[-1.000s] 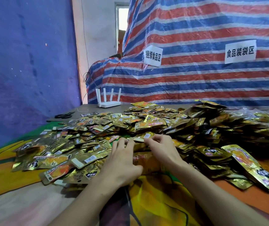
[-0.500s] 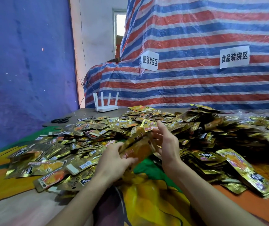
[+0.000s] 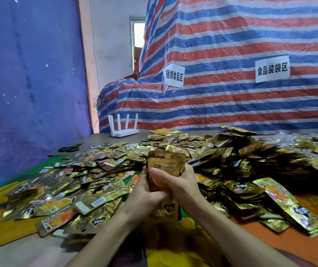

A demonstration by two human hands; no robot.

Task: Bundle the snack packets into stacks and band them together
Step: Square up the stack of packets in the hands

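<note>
A stack of gold snack packets stands upright just in front of me, raised above the table. My left hand and my right hand wrap around its middle from both sides, fingers curled over it. The stack's lower end pokes out below my hands. A wide heap of loose gold packets covers the table to the left, behind and to the right. No rubber band shows in this view.
A white router with several antennas stands at the back of the table. Black scissors lie at the back left. A striped tarp with two paper signs rises behind. A blue sheet hangs on the left.
Both hands gathered packets off the table, lifted them and turned them upright. The hands have closed tightly around the stack, which now stands higher and nearer to me.
</note>
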